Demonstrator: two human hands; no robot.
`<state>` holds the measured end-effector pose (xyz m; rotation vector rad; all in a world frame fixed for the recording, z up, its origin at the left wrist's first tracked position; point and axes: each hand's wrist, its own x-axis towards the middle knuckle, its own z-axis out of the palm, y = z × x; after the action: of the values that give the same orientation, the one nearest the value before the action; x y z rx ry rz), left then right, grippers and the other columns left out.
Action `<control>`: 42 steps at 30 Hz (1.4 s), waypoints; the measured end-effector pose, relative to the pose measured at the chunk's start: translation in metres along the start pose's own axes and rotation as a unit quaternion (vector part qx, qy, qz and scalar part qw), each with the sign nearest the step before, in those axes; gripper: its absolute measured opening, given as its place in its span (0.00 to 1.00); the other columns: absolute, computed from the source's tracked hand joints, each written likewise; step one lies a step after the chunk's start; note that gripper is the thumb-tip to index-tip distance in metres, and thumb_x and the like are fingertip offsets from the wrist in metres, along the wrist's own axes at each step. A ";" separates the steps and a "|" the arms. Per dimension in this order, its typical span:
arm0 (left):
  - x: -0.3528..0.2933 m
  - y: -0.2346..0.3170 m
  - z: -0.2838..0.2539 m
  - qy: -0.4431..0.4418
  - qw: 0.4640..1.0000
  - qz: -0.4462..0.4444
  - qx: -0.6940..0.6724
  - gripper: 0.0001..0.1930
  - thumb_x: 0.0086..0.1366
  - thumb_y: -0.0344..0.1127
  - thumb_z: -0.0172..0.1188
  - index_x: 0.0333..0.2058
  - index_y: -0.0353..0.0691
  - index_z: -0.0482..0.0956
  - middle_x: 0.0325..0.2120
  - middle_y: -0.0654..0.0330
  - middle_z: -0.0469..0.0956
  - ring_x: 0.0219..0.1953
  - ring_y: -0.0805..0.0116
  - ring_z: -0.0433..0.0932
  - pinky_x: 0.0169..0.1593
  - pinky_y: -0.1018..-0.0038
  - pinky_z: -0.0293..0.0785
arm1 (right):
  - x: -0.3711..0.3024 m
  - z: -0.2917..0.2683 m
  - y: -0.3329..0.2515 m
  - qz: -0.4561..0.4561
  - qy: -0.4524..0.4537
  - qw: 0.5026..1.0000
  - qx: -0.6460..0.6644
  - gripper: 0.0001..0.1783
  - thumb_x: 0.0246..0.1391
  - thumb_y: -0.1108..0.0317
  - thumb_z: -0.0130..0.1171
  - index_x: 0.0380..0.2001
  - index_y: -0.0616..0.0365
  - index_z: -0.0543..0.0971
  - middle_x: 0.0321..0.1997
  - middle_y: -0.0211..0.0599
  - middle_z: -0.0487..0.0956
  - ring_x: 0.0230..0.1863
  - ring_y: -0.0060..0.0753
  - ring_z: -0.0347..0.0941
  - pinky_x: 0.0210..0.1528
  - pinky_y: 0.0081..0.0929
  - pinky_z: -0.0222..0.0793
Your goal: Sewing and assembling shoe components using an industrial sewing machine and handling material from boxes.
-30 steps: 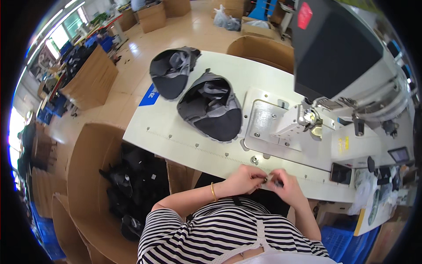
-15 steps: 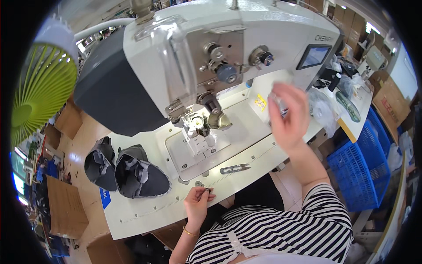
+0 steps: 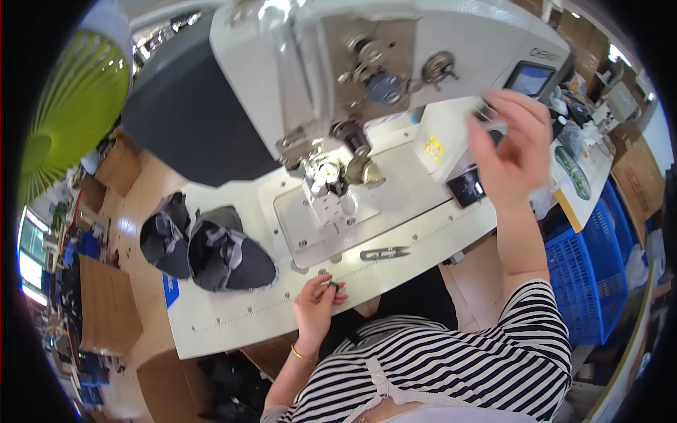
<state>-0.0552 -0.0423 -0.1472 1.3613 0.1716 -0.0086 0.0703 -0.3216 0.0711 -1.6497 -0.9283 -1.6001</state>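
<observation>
Near the table's front edge my left hand [image 3: 315,304] is closed in a pinch on a small dark round piece [image 3: 333,286], whose kind I cannot make out. Just beyond its fingertips a small grey metal disc [image 3: 323,273] lies on the white table [image 3: 233,317]. My right hand [image 3: 518,158] is raised in front of the sewing machine's [image 3: 479,53] right end, smeared by motion. Its thumb and fingers curl toward each other around a blurred, greyish small thing [image 3: 485,110]. Thread snips [image 3: 384,253] lie on the table between the hands.
Two dark grey sewn shoe uppers [image 3: 229,250] stand at the table's left. The lit needle area [image 3: 328,176] is mid-table. A phone [image 3: 465,187] lies below my right hand. Blue plastic crates [image 3: 582,282] stand at right, a green fan [image 3: 70,106] at left.
The view has shifted somewhat. My right hand has moved to the right and up, uncovering the phone. My left hand keeps its pinch near the table edge.
</observation>
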 end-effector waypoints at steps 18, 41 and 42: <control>0.013 0.049 0.022 -0.152 0.947 -0.151 -0.238 0.11 0.68 0.30 0.47 0.45 0.29 0.71 0.32 0.55 0.78 0.30 0.69 0.80 0.33 0.79 0.78 | -0.177 0.063 -0.101 0.351 -0.275 0.784 0.433 0.13 0.45 0.77 0.63 0.38 0.58 0.80 0.41 0.33 0.76 0.48 0.34 0.69 0.45 0.28 0.67; 0.013 0.033 0.021 -0.090 0.991 0.074 -0.058 0.08 0.65 0.26 0.53 0.43 0.33 0.73 0.36 0.49 0.79 0.27 0.73 0.76 0.32 0.77 0.74 | -0.167 0.049 -0.080 0.617 -0.302 0.598 0.413 0.14 0.64 0.66 0.48 0.34 0.67 0.77 0.19 0.30 0.73 0.21 0.19 0.69 0.24 0.17 0.67; 0.012 0.034 0.021 -0.095 0.992 0.069 -0.043 0.09 0.65 0.25 0.53 0.43 0.32 0.73 0.35 0.49 0.79 0.27 0.73 0.76 0.32 0.77 0.75 | -0.168 0.050 -0.078 0.626 -0.283 0.604 0.405 0.14 0.64 0.66 0.48 0.34 0.66 0.77 0.19 0.30 0.73 0.21 0.19 0.69 0.24 0.17 0.67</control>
<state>-0.0368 -0.0546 -0.1121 1.2769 -0.0824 -0.0140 0.0311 -0.2455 -0.1004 -1.4132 -0.3491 0.3438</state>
